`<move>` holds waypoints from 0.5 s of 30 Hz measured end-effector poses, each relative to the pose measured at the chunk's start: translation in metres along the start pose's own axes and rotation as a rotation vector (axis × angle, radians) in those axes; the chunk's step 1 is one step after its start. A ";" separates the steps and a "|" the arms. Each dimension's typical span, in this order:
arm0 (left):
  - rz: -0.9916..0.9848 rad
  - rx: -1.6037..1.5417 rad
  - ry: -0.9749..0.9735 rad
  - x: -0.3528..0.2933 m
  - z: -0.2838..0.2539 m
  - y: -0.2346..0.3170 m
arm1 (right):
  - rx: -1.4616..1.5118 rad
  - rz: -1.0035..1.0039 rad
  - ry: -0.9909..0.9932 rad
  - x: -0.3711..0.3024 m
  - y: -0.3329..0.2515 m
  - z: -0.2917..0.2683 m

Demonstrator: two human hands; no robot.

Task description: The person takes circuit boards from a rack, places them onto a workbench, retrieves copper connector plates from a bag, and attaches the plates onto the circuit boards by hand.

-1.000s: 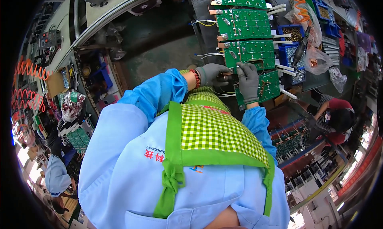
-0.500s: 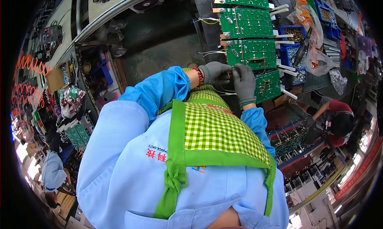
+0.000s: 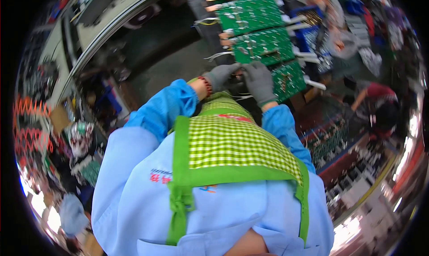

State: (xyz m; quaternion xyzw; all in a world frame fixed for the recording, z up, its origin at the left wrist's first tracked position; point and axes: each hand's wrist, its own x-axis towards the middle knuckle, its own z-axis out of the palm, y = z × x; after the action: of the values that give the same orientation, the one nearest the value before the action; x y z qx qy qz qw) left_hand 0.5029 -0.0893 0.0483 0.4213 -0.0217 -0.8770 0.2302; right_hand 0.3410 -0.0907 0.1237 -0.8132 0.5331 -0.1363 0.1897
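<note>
My gloved left hand (image 3: 222, 76) and gloved right hand (image 3: 259, 80) meet at the near left end of a row of green circuit boards. The fingertips of both are closed close together. A bit of copper colour shows between them, but what they hold is too small and blurred to name. Beside my right hand lies the nearest circuit board (image 3: 292, 83), partly covered by that hand. Beyond it is another circuit board (image 3: 255, 45), with copper tabs on its left edge and white strips sticking out on its right. Thin white wires (image 3: 219, 56) stick out left of the boards.
Blue bins (image 3: 307, 33) of small metal parts stand right of the boards, near a clear plastic bag (image 3: 342, 42). A co-worker (image 3: 380, 99) bends over more boards at the right. An orange coiled hose (image 3: 33, 140) hangs far left.
The whole view has turned and shifted, so the boards appear further left and higher, with more blur. My hands stay together by the boards' left end, with fingers still closed.
</note>
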 end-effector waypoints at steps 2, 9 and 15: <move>0.011 0.003 -0.042 0.004 -0.008 -0.003 | -0.032 -0.041 0.041 0.000 0.002 0.006; 0.019 -0.034 -0.125 -0.002 -0.001 0.006 | 0.119 0.109 0.052 -0.001 0.012 0.011; 0.085 -0.060 -0.019 -0.016 0.015 0.003 | -0.244 -0.030 -0.142 0.001 -0.007 -0.001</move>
State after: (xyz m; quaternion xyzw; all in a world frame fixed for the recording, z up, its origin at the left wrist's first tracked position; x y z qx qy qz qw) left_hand 0.5011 -0.0878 0.0706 0.4048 -0.0153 -0.8706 0.2794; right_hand 0.3462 -0.0890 0.1274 -0.8457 0.5187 -0.0155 0.1243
